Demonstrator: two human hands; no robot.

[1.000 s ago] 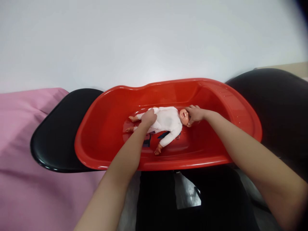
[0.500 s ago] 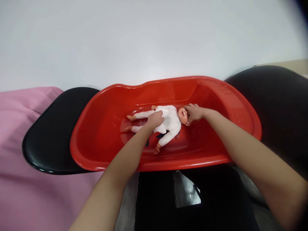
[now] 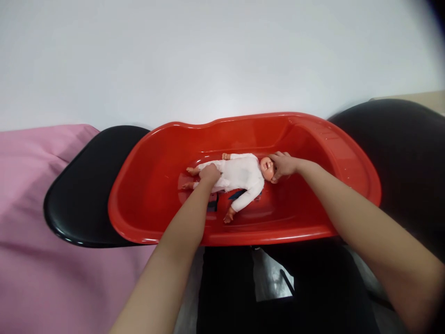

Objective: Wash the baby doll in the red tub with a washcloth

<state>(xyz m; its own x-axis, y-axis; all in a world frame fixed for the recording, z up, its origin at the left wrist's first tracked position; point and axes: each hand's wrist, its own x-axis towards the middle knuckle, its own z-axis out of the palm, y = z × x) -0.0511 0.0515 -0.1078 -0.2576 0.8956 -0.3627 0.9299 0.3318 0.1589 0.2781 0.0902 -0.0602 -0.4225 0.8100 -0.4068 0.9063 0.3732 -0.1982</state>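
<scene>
A baby doll [image 3: 243,172] in white clothing lies on its back in a red baby bathtub [image 3: 139,204], head to the right and feet to the left. My right hand [image 3: 284,164] is wrapped round the top of its head, fingers on the far side and thumb on the near side. Lower down, my left hand [image 3: 209,174] rests on the doll's legs, its fingers closed on what looks like a white cloth, mostly hidden by the hand. The doll's near arm is stretched out toward me on the tub floor.
The tub stands on a black seat [image 3: 86,195] at its left end and another black rounded seat [image 3: 406,162] at its right. Pink fabric [image 3: 31,273] spreads at the left. A pale wall [image 3: 208,55] rises behind. Dark blue marks [image 3: 236,195] show on the tub floor.
My left hand has slid left from the doll's belly to its legs. My right hand stays on the head. The view has shifted slightly.
</scene>
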